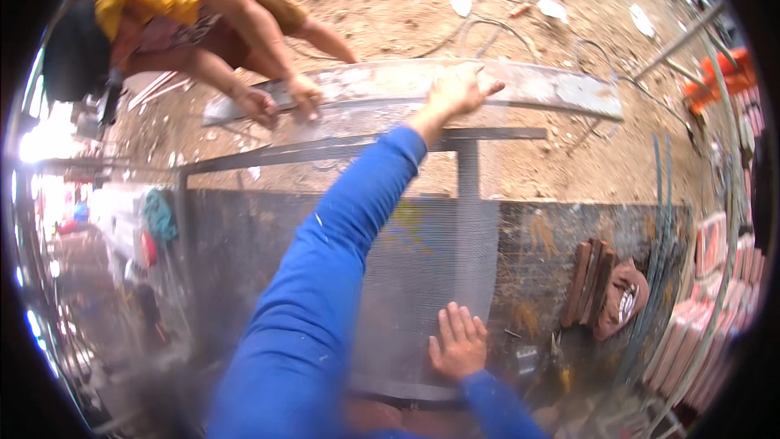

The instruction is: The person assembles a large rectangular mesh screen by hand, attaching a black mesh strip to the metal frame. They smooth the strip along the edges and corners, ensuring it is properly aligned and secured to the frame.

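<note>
A sheet of fine grey wire mesh (431,256) stretches from my near side over a dark metal frame (504,133) toward a long pale plank (561,89). My left hand (459,91), at the end of an outstretched blue sleeve, reaches over the plank and the mesh's far end, fingers extended to the right. Whether it touches them I cannot tell. My right hand (460,343) lies flat on the near part of the mesh, fingers pointing away from me. Another person's two hands (304,99) are at the far left end of the mesh, beside the plank.
Beneath the mesh is a dark, stained work surface (536,236). Brown bars (587,284) and a brown cloth bundle (624,299) lie at its right. Blue-grey rods (660,195) stand beyond them, near stacked reddish slabs (691,333). Cables (487,23) cross the dirt floor (390,0).
</note>
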The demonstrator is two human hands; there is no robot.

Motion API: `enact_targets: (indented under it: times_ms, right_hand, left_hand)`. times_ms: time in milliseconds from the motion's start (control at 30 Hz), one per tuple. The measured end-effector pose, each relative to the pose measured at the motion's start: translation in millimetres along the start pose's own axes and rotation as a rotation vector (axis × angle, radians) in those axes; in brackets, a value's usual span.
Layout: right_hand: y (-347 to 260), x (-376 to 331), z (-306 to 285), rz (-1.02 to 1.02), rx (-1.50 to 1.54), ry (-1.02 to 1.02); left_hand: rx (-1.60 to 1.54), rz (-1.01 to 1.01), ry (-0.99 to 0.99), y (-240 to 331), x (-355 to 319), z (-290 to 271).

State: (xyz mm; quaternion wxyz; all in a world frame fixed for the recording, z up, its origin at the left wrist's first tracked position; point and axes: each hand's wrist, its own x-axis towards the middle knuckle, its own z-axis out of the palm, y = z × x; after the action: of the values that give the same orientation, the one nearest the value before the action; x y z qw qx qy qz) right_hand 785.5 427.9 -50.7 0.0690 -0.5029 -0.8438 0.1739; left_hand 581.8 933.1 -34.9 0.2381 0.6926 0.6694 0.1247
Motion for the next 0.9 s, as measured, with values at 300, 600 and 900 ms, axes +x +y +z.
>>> enact_targets:
  times_ms: [300, 600, 900]
  right_hand:
    - [-7.3, -1.6, 1.5, -0.035, -0.045, -0.036]
    - [-24.6, -4.9, 2.5, -0.032, -0.127, -0.105]
    - [-47.9, 0.5, 0.0, -0.018, -0.217, -0.141]
  left_hand:
    - [-0.147, -0.118, 0.640, -149.4, -311.0, -39.4]
    - [0.241, -0.529, 0.542, -320.2, -495.2, -87.7]
    - [0.254, -0.483, 0.332, -371.9, -503.3, -67.5]
